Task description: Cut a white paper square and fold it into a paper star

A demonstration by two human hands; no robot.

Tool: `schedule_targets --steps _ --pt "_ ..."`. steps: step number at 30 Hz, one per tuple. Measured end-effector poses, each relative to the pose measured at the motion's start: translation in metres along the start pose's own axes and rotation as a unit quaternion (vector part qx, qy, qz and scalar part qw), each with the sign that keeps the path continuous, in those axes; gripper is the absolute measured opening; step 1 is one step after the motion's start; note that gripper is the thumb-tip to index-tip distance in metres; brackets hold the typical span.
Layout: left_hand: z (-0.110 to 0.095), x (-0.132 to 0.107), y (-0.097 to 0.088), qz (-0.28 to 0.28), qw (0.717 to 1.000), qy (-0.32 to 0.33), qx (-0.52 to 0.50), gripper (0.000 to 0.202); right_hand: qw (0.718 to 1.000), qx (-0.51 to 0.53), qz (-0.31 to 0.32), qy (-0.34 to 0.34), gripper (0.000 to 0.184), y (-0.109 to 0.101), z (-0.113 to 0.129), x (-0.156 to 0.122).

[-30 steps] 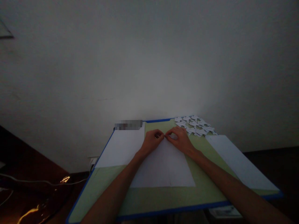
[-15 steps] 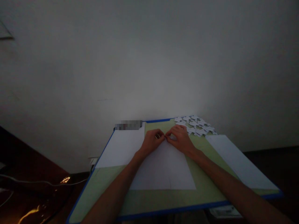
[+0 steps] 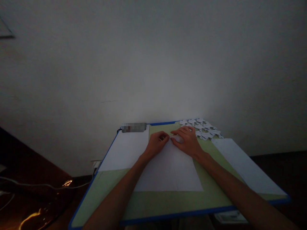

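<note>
A white sheet of paper (image 3: 171,177) lies on the green tabletop beneath both my hands. Over its far part, my left hand (image 3: 157,142) has thumb and fingertips pressed together in a pinch. Whatever sits in that pinch is too small and dark to make out. Just to the right, my right hand (image 3: 185,140) has its thumb and forefinger apart, with paper showing through the gap. Its fingertips point toward the left hand without touching it. Several folded white paper pieces (image 3: 203,129) are laid out in rows beyond the right hand.
The green table (image 3: 105,195) has a blue rim and stands against a grey wall (image 3: 153,64). Another white sheet (image 3: 127,150) lies at left, with a blurred-out grey object (image 3: 133,127) at its far end. More white paper (image 3: 247,166) lies at right. A white cable (image 3: 45,186) hangs left.
My right hand's thumb and forefinger have parted and drawn slightly back from the left fingertips. The left hand keeps its pinch. The middle sheet's near edge sits slightly farther away.
</note>
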State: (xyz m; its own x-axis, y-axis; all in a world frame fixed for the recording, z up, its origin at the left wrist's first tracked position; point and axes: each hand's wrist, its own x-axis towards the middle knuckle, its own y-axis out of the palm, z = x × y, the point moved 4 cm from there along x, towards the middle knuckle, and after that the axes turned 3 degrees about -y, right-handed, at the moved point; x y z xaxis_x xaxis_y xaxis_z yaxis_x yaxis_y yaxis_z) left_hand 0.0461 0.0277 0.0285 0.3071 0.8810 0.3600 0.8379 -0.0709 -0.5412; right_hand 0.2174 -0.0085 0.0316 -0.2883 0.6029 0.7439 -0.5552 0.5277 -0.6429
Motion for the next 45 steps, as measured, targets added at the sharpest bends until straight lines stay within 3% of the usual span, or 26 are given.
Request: schedule_targets --steps 27,34,39,45 --pt "0.006 0.001 0.006 -0.005 1.000 -0.002 0.024 0.013 1.000 0.008 0.010 -0.016 0.012 0.005 -0.003 -0.003" --pt "0.009 0.003 0.008 0.003 0.997 0.004 0.071 0.016 1.000 0.006 0.029 0.000 0.011 0.011 -0.009 -0.004" --pt "0.006 -0.004 0.005 0.022 0.986 0.035 0.162 0.025 0.999 0.001 0.046 0.022 0.015 0.019 -0.017 -0.008" --pt "0.000 -0.022 0.008 0.129 0.939 0.097 0.304 0.028 0.997 -0.013 0.062 0.051 0.025 0.030 -0.035 -0.010"
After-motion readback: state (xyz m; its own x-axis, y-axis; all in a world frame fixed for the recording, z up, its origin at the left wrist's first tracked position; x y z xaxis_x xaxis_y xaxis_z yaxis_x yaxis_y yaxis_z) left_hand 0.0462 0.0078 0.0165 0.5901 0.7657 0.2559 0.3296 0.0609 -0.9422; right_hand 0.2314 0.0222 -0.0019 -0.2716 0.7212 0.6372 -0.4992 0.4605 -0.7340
